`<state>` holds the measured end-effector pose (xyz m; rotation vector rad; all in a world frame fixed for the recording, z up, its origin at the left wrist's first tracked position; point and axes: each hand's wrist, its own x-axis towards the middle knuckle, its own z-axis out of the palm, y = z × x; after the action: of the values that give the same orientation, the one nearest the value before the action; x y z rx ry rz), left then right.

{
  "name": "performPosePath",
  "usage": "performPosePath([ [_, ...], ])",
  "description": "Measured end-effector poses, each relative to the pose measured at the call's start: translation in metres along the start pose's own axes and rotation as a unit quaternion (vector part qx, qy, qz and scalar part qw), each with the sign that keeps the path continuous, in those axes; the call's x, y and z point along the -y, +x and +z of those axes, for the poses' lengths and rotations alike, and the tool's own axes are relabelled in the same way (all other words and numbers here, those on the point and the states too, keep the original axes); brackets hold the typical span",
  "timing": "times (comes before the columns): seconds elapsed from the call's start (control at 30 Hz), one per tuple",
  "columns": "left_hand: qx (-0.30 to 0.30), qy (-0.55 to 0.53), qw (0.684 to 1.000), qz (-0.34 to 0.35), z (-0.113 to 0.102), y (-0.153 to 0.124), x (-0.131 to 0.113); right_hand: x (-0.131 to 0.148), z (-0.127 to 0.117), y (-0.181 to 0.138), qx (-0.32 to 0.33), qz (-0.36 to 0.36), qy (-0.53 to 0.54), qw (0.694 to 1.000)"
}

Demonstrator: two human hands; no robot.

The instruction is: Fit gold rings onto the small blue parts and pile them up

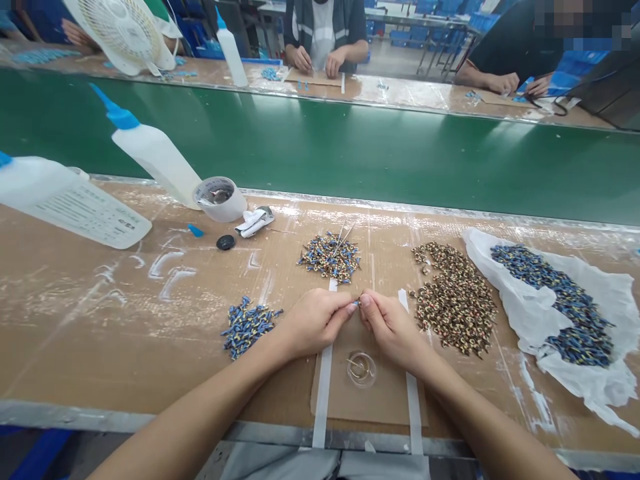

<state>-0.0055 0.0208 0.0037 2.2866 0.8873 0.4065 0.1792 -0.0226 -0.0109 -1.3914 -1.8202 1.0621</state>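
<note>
My left hand (313,321) and my right hand (391,327) meet fingertip to fingertip over a taped cardboard pad (370,393). Both pinch one tiny blue part (357,303) between them. Just below the hands sits a small clear dish (361,369) with a thin wire or needle in it. A heap of blue-and-gold parts (331,255) lies beyond the hands. A smaller blue pile (246,325) lies to the left of my left hand. A large heap of brown-gold rings (455,298) spreads to the right of my right hand.
A white sheet (530,313) at right carries blue parts (565,300). At back left stand two white squeeze bottles (155,157) (65,197), a tape roll (220,199) and a black cap (225,242). A green conveyor belt (350,147) runs behind; other people work across it.
</note>
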Motion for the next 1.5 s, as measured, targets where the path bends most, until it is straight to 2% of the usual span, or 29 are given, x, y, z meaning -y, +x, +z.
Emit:
performPosePath([
  [0.1,-0.091,0.003,0.995,-0.048,-0.014,0.004,0.006,0.001,-0.001,0.0,0.001,0.009,0.047,0.999],
  [0.2,-0.196,0.02,0.973,-0.117,-0.027,0.009,0.017,0.001,-0.002,0.0,0.015,0.014,0.043,0.999],
  [0.27,-0.221,0.008,0.966,-0.135,-0.033,0.01,0.024,0.0,-0.003,0.0,0.022,0.014,0.034,0.999],
  [0.33,-0.209,-0.009,0.968,-0.135,-0.04,0.009,0.029,0.0,-0.005,-0.001,0.026,0.014,0.036,0.999],
  [0.43,-0.159,0.003,0.978,-0.135,-0.055,0.002,0.032,-0.001,-0.008,-0.003,0.029,0.019,0.039,0.999],
  [0.53,-0.076,0.029,0.987,-0.136,-0.076,-0.012,0.031,-0.001,-0.011,-0.004,0.039,0.022,0.032,0.998],
  [0.63,0.028,0.051,0.984,-0.17,-0.093,-0.029,0.029,-0.001,-0.013,-0.004,0.046,0.023,0.025,0.998],
  [0.77,0.118,0.045,0.967,-0.224,-0.096,-0.043,0.027,-0.002,-0.015,-0.004,0.049,0.021,0.022,0.998],
  [1.03,0.091,0.103,0.977,-0.163,-0.069,-0.042,0.021,-0.002,-0.017,-0.004,0.058,0.028,0.032,0.997],
  [1.13,0.055,0.093,0.981,-0.161,-0.067,-0.038,0.017,-0.002,-0.018,-0.003,0.055,0.027,0.04,0.997],
  [1.27,0.008,0.027,0.984,-0.174,-0.066,-0.027,0.012,-0.001,-0.02,-0.002,0.051,0.026,0.046,0.997],
  [1.5,0.024,-0.139,0.98,-0.141,-0.049,-0.017,0.012,-0.001,-0.027,-0.002,0.051,0.023,0.031,0.998],
])
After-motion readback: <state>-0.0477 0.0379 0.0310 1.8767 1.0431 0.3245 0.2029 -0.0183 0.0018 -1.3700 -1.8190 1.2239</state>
